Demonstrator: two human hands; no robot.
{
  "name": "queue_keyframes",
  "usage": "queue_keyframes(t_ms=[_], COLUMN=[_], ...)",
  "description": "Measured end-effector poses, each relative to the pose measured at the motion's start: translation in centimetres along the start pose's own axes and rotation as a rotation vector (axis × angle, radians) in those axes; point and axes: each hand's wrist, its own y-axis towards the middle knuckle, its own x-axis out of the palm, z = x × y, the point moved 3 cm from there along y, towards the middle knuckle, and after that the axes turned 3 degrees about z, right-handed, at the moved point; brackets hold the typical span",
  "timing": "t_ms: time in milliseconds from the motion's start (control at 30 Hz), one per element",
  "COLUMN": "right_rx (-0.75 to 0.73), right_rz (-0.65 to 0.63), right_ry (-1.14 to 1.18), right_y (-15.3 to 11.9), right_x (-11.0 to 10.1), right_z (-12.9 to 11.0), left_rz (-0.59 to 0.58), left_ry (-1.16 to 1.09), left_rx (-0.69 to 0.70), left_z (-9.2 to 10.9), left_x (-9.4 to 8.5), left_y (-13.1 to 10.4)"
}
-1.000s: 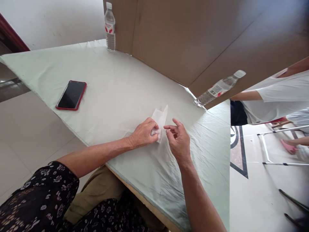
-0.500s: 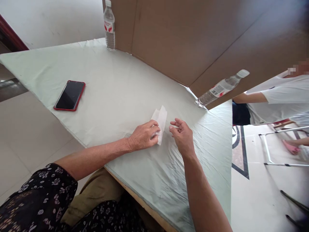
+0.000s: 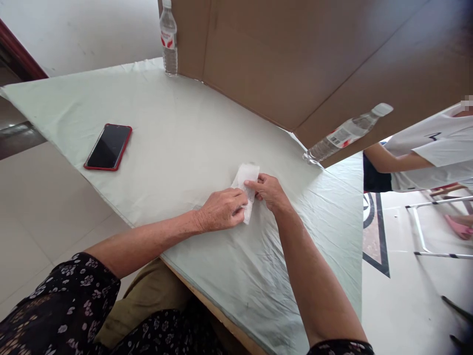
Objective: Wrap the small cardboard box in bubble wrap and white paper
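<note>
A white paper tissue, folded into a narrow strip, is held just over the pale green tablecloth. My left hand has its fingers curled round the tissue's lower left side. On the right edge, my right hand pinches the same tissue, thumb on top and fingers behind it. The curled fingers hide part of the tissue's lower half.
A phone in a red case lies to the left. One water bottle stands at the back; another bottle is before the brown cardboard panel. A person in a white shirt sits at right.
My right hand has moved left and closed on the tissue's right edge; before, it hovered apart with loose fingers. The tissue's upper part now looks wider. My left hand keeps its grip.
</note>
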Motion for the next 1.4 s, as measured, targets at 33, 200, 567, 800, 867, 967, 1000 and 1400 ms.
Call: queue_keyframes(t_ms=[33,200,567,800,867,967,1000,1400], right_rx=[-0.015,-0.100,-0.309,-0.478,-0.509,-0.568,-0.592,-0.963], right_rz=[-0.013,-0.038,-0.018,0.045,0.047,0.029,0.022,0.101], right_ry=[0.003,0.123,0.279,0.107,0.059,-0.001,-0.028,-0.474], right_y=[0.1,-0.4,-5.1,-8.3,-8.9,-9.7,-10.0,-11.3], right_x=[0.1,0.2,0.7,0.7,0.7,0.7,0.6,1.4], right_z=[0.0,0.0,-0.4,0.3,0.5,0.7,0.8,3.8], left_rz=[0.000,0.025,0.088,0.219,0.240,0.170,0.130,-0.132], left_ry=[-0.016,-0.085,-0.109,-0.106,-0.143,-0.192,-0.214,-0.341], left_rx=[-0.016,-0.052,-0.198,-0.252,-0.187,-0.110,-0.107,-0.064], left_z=[-0.1,-0.2,0.2,-0.3,-0.4,-0.5,-0.6,-1.5], left_x=[0.1,-0.1,-0.5,-0.6,-0.6,-0.6,-0.6,-2.2], left_y=[0.0,0.0,-0.4,-0.7,-0.6,-0.4,-0.3,-0.1])
